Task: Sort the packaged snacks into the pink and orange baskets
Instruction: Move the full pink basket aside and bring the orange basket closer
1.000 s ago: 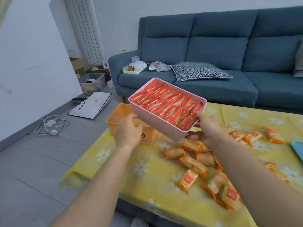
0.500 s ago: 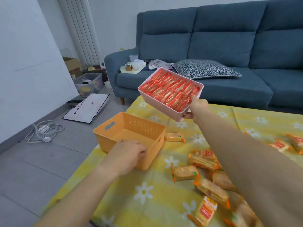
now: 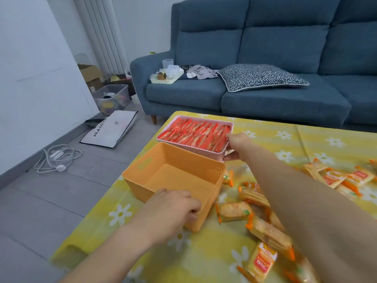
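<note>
The pink basket [image 3: 216, 155], packed with several red snack packets [image 3: 195, 134], stands on the yellow flowered table [image 3: 204, 252] at its far left corner. My right hand [image 3: 237, 145] grips its right end, thumb over the rim. Just in front of it sits the orange basket [image 3: 212, 193] with nothing inside. My left hand [image 3: 173, 209] holds its near rim, fingers curled over the edge. Several orange-and-yellow snack packets [image 3: 233, 211] lie loose on the table to the right of the orange basket, partly hidden under my right forearm.
A blue sofa [image 3: 265, 94] with a patterned cushion [image 3: 261, 76] and a tray of small items stands behind the table. On the grey floor at left lie a white shopping bag [image 3: 111, 129], a coiled white cable [image 3: 57, 158] and storage boxes.
My right hand has lowered the pink basket from the air onto the table behind the orange basket. My left hand stays on the orange basket's near rim.
</note>
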{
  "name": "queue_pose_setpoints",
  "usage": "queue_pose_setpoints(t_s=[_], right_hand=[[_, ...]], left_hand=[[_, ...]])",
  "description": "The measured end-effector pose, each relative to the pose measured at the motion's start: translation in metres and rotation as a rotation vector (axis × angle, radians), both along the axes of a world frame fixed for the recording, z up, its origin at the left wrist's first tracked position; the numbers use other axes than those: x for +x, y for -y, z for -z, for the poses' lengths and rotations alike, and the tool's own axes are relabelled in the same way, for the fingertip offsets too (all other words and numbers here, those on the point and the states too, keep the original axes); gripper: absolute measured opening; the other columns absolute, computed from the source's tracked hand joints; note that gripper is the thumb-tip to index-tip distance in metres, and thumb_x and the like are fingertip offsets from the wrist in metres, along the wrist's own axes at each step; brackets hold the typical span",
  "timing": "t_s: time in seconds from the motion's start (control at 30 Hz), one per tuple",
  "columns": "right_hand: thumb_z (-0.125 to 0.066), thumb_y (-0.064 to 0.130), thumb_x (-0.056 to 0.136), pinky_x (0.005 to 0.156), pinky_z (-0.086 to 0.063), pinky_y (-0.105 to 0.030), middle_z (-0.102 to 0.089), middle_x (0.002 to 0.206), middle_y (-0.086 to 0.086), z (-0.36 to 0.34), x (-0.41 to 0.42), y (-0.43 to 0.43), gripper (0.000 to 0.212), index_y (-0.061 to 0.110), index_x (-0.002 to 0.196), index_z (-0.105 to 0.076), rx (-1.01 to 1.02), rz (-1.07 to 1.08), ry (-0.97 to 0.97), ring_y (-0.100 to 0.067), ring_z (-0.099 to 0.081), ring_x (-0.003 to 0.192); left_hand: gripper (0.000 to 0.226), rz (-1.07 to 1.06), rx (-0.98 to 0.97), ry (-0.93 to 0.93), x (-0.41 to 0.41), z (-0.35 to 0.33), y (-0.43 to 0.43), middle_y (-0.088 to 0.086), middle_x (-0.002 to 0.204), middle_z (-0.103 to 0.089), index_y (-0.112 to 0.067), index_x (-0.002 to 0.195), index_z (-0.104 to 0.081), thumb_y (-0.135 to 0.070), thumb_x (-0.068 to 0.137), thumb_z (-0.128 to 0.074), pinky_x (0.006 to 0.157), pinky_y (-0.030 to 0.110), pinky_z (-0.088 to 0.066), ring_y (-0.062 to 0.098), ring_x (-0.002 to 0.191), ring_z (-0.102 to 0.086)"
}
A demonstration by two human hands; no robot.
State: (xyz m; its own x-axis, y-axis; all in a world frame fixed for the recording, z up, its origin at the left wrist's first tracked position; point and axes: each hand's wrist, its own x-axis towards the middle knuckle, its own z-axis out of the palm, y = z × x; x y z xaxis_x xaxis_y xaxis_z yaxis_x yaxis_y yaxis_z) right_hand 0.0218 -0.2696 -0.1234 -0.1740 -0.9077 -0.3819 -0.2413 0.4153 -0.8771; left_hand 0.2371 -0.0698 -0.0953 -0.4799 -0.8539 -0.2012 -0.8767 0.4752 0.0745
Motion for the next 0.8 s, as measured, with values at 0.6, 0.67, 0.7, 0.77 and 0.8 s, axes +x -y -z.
queue_pose_setpoints(t_s=[0.6,0.67,0.7,0.77,0.8], right_hand=[[-0.058,0.044,0.086,0.085,-0.049,-0.036,-0.067,0.12,-0.007,0.022,-0.015,-0.156,0.042,0.021,0.12,-0.059,-0.132,-0.788,-0.919,-0.03,-0.063,0.109],[-0.058,0.059,0.085,0.089,-0.048,-0.042,-0.063,0.124,-0.004,0.03,-0.017,-0.165,0.059,0.029,0.134,-0.048,-0.224,-0.824,-1.151,-0.032,-0.059,0.116],[-0.056,0.06,0.087,0.088,-0.048,-0.043,-0.062,0.123,-0.004,0.031,-0.018,-0.169,0.056,0.03,0.133,-0.046,-0.258,-0.804,-1.185,-0.031,-0.058,0.116],[-0.053,0.051,0.091,0.082,-0.049,-0.041,-0.064,0.121,-0.003,0.034,-0.02,-0.17,0.04,0.031,0.126,-0.049,-0.285,-0.733,-1.173,-0.03,-0.059,0.114],[-0.052,0.047,0.092,0.077,-0.048,-0.039,-0.065,0.12,-0.003,0.033,-0.023,-0.172,0.035,0.031,0.123,-0.051,-0.285,-0.716,-1.173,-0.029,-0.06,0.112]], left_hand=[[0.021,-0.199,0.128,-0.097,-0.01,-0.008,-0.076,-0.011,0.107,-0.07,-0.031,0.104,-0.074,-0.045,0.088,-0.071,0.085,0.032,-0.05,0.014,0.106,-0.06],[0.027,-0.223,0.14,-0.081,-0.016,-0.008,-0.076,-0.013,0.107,-0.069,-0.033,0.107,-0.073,-0.047,0.084,-0.075,0.086,0.032,-0.051,0.013,0.105,-0.062],[0.032,-0.227,0.17,-0.063,-0.02,-0.008,-0.076,-0.014,0.107,-0.069,-0.033,0.109,-0.071,-0.049,0.082,-0.077,0.085,0.032,-0.052,0.014,0.105,-0.063],[0.045,-0.25,0.232,-0.036,-0.029,-0.012,-0.075,-0.014,0.11,-0.067,-0.033,0.114,-0.068,-0.056,0.077,-0.078,0.081,0.03,-0.05,0.015,0.106,-0.063],[0.049,-0.265,0.219,-0.029,-0.036,-0.015,-0.075,-0.013,0.111,-0.067,-0.031,0.113,-0.068,-0.062,0.076,-0.076,0.08,0.031,-0.05,0.016,0.106,-0.062]])
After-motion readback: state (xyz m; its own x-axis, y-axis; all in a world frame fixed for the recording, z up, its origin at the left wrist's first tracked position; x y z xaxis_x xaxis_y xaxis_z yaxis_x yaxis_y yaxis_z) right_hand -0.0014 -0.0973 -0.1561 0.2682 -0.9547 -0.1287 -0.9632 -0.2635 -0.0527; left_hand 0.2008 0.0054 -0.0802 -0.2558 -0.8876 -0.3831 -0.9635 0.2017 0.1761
